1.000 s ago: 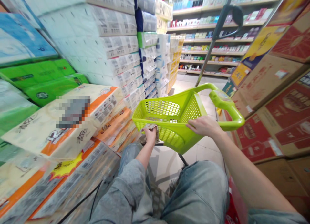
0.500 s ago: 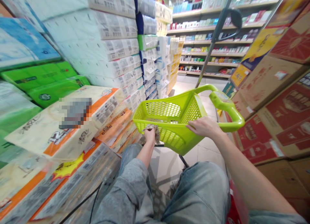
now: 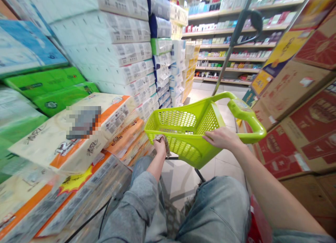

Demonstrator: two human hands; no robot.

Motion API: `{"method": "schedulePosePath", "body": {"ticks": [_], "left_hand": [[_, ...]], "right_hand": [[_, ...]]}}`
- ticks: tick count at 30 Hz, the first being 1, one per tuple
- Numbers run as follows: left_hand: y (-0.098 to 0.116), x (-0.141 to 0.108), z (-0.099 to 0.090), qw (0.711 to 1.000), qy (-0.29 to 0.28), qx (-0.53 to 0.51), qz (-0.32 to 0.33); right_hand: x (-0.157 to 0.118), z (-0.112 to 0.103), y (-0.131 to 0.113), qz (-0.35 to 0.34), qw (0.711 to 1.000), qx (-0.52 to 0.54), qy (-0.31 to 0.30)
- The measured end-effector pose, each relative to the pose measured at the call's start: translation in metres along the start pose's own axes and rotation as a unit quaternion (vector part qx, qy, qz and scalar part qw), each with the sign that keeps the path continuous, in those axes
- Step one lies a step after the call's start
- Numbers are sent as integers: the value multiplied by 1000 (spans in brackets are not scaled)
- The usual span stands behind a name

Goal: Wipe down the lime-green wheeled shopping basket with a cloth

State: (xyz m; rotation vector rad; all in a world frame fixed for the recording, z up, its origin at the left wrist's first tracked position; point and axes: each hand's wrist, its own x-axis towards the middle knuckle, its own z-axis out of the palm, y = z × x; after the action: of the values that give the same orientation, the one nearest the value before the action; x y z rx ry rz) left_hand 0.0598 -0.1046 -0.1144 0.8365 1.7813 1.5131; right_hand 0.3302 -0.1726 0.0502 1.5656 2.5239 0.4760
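A lime-green plastic shopping cart (image 3: 195,160) with perforated basket walls stands in front of my knees. My left hand (image 3: 159,146) is closed round a crumpled, light patterned cloth (image 3: 167,149), at the near side of the basket by its left end. Part of the cloth is hidden by the fingers. On the near rim, toward the handle end, my right hand (image 3: 222,137) grips the basket with its fingers over the edge. The cart's green push handle (image 3: 258,129) lies to the right of that hand. No goods are visible in the part of the basket I see.
Packs of tissue paper (image 3: 126,36) are stacked high on the left, with a blurred-out dark object (image 3: 85,122) on the nearest pack. Cardboard cartons (image 3: 296,89) line the right. A grey pole (image 3: 227,57) rises behind the cart. Stocked shelves (image 3: 228,47) stand farther back.
My left hand has slid a little to the left along the basket's near side with the cloth. The right hand keeps its grip on the rim. The view has shifted slightly.
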Motion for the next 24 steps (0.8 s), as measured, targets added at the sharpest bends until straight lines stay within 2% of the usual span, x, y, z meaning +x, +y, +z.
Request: {"method": "schedulePosePath", "body": {"ticks": [6, 9, 15, 19, 24], "left_hand": [[-4, 8, 2, 998, -59, 7, 14], [-2, 9, 0, 997, -70, 3, 16], [7, 6, 1, 999, -43, -3, -2], [5, 1, -1, 999, -43, -21, 1], [1, -10, -8, 999, -31, -20, 17]], "right_hand": [[0, 1, 0, 7, 1000, 9, -7], [-1, 1, 1, 6, 1000, 8, -4], [-3, 0, 6, 12, 1000, 15, -16], [-2, -2, 7, 36, 998, 33, -41], [18, -1, -21, 88, 992, 55, -75]]}}
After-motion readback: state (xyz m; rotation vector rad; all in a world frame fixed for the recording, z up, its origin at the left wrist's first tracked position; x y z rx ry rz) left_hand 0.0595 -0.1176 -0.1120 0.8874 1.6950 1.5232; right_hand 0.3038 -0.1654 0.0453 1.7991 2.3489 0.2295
